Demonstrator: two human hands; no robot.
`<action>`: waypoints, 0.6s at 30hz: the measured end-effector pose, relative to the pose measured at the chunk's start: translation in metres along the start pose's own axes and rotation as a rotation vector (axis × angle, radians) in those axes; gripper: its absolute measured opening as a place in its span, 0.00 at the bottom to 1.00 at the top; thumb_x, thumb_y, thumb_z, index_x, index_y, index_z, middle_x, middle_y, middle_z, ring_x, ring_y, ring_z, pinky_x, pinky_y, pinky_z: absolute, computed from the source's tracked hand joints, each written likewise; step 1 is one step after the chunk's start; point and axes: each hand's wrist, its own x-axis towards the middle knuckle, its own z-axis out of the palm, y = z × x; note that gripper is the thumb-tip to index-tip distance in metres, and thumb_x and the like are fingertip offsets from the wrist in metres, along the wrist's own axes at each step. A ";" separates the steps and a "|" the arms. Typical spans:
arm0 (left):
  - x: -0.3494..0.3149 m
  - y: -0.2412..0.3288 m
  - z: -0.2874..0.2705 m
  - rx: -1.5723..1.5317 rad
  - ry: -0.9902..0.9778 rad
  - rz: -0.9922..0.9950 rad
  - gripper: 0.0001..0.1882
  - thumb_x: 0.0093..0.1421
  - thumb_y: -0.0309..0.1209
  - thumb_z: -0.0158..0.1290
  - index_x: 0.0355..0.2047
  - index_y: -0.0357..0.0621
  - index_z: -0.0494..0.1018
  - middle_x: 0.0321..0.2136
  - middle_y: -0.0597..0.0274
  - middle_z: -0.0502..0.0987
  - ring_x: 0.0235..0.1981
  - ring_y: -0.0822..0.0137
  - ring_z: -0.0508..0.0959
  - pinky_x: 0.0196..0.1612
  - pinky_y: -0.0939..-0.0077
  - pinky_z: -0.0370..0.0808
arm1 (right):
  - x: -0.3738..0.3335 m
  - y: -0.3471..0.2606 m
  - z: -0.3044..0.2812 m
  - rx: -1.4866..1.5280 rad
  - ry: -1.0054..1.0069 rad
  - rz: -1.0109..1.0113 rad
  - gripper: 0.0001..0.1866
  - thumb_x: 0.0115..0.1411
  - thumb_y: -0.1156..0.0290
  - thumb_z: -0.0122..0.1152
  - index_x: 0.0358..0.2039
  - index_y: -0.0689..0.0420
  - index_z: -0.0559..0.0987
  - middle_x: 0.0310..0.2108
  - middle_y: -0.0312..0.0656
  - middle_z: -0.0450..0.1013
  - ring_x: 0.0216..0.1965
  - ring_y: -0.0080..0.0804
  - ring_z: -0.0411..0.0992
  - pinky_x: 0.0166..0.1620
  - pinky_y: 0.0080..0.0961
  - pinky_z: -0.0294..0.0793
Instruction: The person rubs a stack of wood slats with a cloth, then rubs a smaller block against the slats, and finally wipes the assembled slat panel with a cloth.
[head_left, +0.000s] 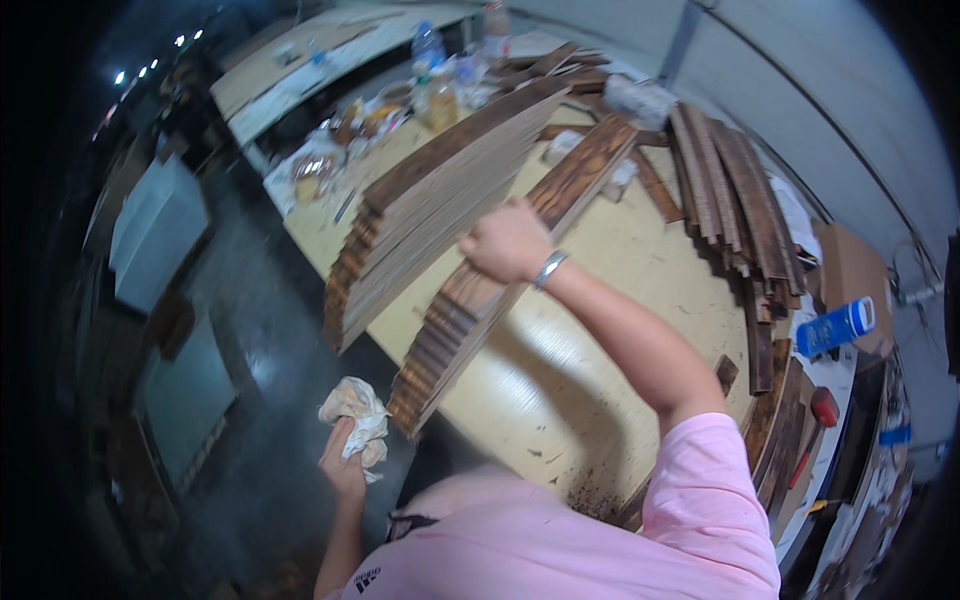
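Note:
A crumpled, stained white rag is bunched in my left hand, which hangs past the table edge near the stepped ends of the nearer stack. My right arm reaches across the table. Its hand is closed in a fist on top of the nearer stack of dark brown wooden planks; anything inside those fingers is hidden. The planks' ends fan out like steps toward me. Just to the left lies a second, taller plank stack, its pale side edges showing and its ends stepped too.
More planks are piled along the table's right side. Beyond them are a blue bottle and a red-headed tool. Bottles and plastic bags stand at the table's far left. White boxes sit on the floor to the left.

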 end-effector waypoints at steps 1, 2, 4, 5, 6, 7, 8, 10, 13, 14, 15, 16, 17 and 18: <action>0.017 0.017 0.007 -0.040 0.039 0.016 0.23 0.51 0.09 0.49 0.49 0.31 0.77 0.50 0.43 0.78 0.53 0.53 0.78 0.59 0.66 0.71 | 0.000 0.002 -0.002 0.007 -0.010 0.007 0.24 0.60 0.57 0.45 0.16 0.59 0.80 0.21 0.51 0.76 0.30 0.50 0.74 0.52 0.41 0.66; 0.032 0.034 0.018 -0.108 0.017 0.054 0.22 0.52 0.11 0.52 0.49 0.31 0.77 0.50 0.43 0.78 0.53 0.54 0.78 0.59 0.67 0.70 | -0.004 0.008 -0.005 0.004 0.023 0.012 0.24 0.60 0.57 0.45 0.17 0.59 0.80 0.21 0.51 0.76 0.31 0.49 0.74 0.52 0.41 0.66; 0.043 0.050 0.029 -0.070 -0.029 0.070 0.22 0.51 0.12 0.53 0.48 0.31 0.77 0.49 0.44 0.79 0.53 0.55 0.78 0.59 0.67 0.71 | -0.010 0.011 -0.002 0.037 0.067 0.005 0.24 0.60 0.57 0.45 0.17 0.59 0.80 0.22 0.51 0.76 0.33 0.47 0.74 0.53 0.40 0.65; 0.046 0.055 0.032 -0.047 -0.054 0.072 0.21 0.51 0.12 0.54 0.48 0.31 0.77 0.49 0.44 0.79 0.52 0.55 0.78 0.58 0.68 0.71 | -0.012 0.010 -0.006 0.031 0.026 0.015 0.24 0.61 0.56 0.44 0.19 0.59 0.82 0.23 0.50 0.77 0.34 0.45 0.74 0.54 0.39 0.64; 0.046 0.052 0.030 -0.037 -0.054 0.081 0.22 0.50 0.13 0.55 0.48 0.31 0.78 0.49 0.45 0.79 0.52 0.57 0.79 0.57 0.68 0.71 | -0.009 0.005 -0.005 0.034 -0.016 0.010 0.25 0.61 0.55 0.44 0.21 0.58 0.83 0.25 0.49 0.78 0.36 0.43 0.74 0.54 0.38 0.63; 0.043 0.048 0.030 -0.073 -0.047 0.052 0.22 0.50 0.13 0.55 0.48 0.31 0.78 0.49 0.46 0.79 0.51 0.58 0.79 0.57 0.69 0.71 | -0.010 0.001 -0.006 0.033 -0.062 0.013 0.25 0.62 0.55 0.43 0.24 0.58 0.84 0.27 0.48 0.79 0.38 0.41 0.75 0.55 0.36 0.62; 0.041 0.042 0.029 -0.108 -0.038 0.021 0.22 0.50 0.13 0.55 0.48 0.31 0.78 0.49 0.47 0.79 0.51 0.58 0.79 0.57 0.69 0.72 | -0.010 -0.005 -0.006 0.037 -0.071 0.005 0.25 0.62 0.55 0.44 0.24 0.58 0.84 0.27 0.48 0.79 0.38 0.41 0.75 0.55 0.36 0.62; 0.045 0.042 0.040 -0.225 -0.043 -0.071 0.22 0.49 0.12 0.55 0.47 0.31 0.78 0.47 0.50 0.80 0.49 0.61 0.79 0.56 0.71 0.72 | -0.017 -0.005 -0.008 0.030 -0.091 0.013 0.25 0.63 0.55 0.44 0.24 0.57 0.85 0.27 0.47 0.79 0.38 0.40 0.74 0.56 0.36 0.62; 0.053 0.045 0.041 -0.261 -0.028 -0.112 0.23 0.50 0.11 0.53 0.49 0.30 0.77 0.46 0.52 0.80 0.48 0.64 0.79 0.55 0.72 0.72 | -0.022 -0.010 -0.009 0.034 -0.060 0.013 0.25 0.63 0.55 0.44 0.25 0.57 0.85 0.27 0.47 0.79 0.39 0.40 0.74 0.56 0.37 0.61; 0.059 0.048 0.042 -0.287 -0.029 -0.114 0.24 0.49 0.11 0.53 0.49 0.30 0.77 0.46 0.52 0.80 0.48 0.64 0.79 0.55 0.72 0.72 | -0.022 -0.012 -0.009 0.043 -0.052 0.015 0.25 0.64 0.54 0.45 0.25 0.57 0.85 0.27 0.47 0.80 0.40 0.41 0.74 0.56 0.39 0.61; 0.064 0.055 0.040 -0.309 -0.028 -0.117 0.24 0.49 0.11 0.53 0.50 0.29 0.76 0.46 0.52 0.80 0.48 0.64 0.79 0.55 0.72 0.73 | -0.022 -0.014 -0.008 0.043 -0.043 0.017 0.25 0.64 0.54 0.45 0.25 0.57 0.85 0.27 0.47 0.80 0.40 0.41 0.74 0.56 0.40 0.61; 0.071 0.063 0.039 -0.331 -0.028 -0.121 0.25 0.49 0.11 0.53 0.50 0.29 0.76 0.46 0.52 0.80 0.48 0.64 0.79 0.55 0.72 0.73 | -0.021 -0.016 -0.007 0.044 -0.033 0.019 0.25 0.64 0.54 0.45 0.25 0.57 0.85 0.27 0.47 0.80 0.40 0.41 0.74 0.56 0.40 0.60; 0.079 0.071 0.041 -0.361 -0.032 -0.078 0.25 0.49 0.11 0.53 0.51 0.29 0.75 0.47 0.52 0.80 0.48 0.64 0.79 0.55 0.72 0.72 | -0.019 -0.016 -0.008 0.044 -0.024 0.021 0.24 0.64 0.54 0.45 0.25 0.56 0.85 0.27 0.47 0.80 0.40 0.41 0.74 0.56 0.40 0.60; 0.087 0.081 0.046 -0.388 -0.044 -0.042 0.26 0.49 0.12 0.54 0.51 0.29 0.75 0.47 0.52 0.80 0.48 0.64 0.79 0.56 0.71 0.72 | -0.019 -0.014 -0.009 0.059 -0.033 0.030 0.24 0.63 0.55 0.46 0.25 0.57 0.85 0.28 0.47 0.80 0.40 0.42 0.75 0.56 0.41 0.60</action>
